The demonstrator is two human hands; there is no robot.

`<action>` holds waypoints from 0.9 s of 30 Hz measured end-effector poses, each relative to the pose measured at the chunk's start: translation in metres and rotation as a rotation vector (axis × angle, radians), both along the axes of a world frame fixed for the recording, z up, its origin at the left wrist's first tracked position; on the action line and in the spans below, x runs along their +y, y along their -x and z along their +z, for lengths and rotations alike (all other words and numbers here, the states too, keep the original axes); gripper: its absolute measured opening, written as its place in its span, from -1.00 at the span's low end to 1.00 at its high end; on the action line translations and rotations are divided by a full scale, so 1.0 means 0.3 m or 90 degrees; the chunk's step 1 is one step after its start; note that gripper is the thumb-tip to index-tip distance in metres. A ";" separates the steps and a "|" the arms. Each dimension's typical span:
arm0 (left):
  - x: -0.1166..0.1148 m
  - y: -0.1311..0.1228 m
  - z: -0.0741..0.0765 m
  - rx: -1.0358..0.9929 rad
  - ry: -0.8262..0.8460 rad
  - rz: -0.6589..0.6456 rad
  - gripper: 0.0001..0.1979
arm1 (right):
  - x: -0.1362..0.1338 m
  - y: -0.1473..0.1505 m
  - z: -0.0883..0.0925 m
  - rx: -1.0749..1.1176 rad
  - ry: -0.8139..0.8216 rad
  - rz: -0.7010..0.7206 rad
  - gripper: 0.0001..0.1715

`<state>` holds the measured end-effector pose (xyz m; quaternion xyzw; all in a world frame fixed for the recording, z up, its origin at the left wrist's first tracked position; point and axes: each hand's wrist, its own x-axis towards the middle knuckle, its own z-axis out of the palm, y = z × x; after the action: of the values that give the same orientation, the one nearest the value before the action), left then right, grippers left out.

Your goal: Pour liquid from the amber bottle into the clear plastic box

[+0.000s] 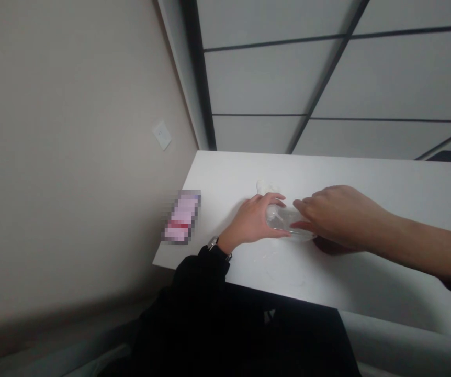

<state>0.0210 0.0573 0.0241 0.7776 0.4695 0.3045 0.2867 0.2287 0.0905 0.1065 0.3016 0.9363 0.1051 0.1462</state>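
Observation:
A clear, see-through container (284, 219) lies on the white table between my hands. My left hand (255, 219) grips its left end, with the thumb along the near side and the fingers over the far side. From the right, my right hand (329, 214) reaches over the container's other end, fingers bent and pressed to it; whether it also holds something small cannot be made out. Just beyond my left fingers lies a pale, crumpled, see-through piece (267, 187) on the table.
A blurred-out phone-like object (182, 217) lies at the left edge of the white table (225, 175). A wall with a socket (162, 135) stands to the left, and white panels with dark strips (260, 78) rise behind the table.

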 end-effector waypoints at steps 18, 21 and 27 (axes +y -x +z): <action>0.015 0.005 -0.040 -0.052 -0.010 -0.010 -0.20 | 0.001 0.003 -0.011 -0.013 -0.033 0.048 -0.75; 0.019 0.006 -0.049 -0.060 -0.012 -0.010 -0.21 | 0.000 0.026 -0.018 -0.034 -0.046 0.027 -0.75; 0.015 0.009 -0.060 -0.073 -0.024 -0.005 -0.21 | -0.004 0.039 -0.040 -0.028 -0.079 0.074 -0.87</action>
<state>0.0183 0.0617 0.0060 0.7660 0.4432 0.3566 0.2994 0.2170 0.0892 0.0946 0.2530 0.9405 0.1779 0.1410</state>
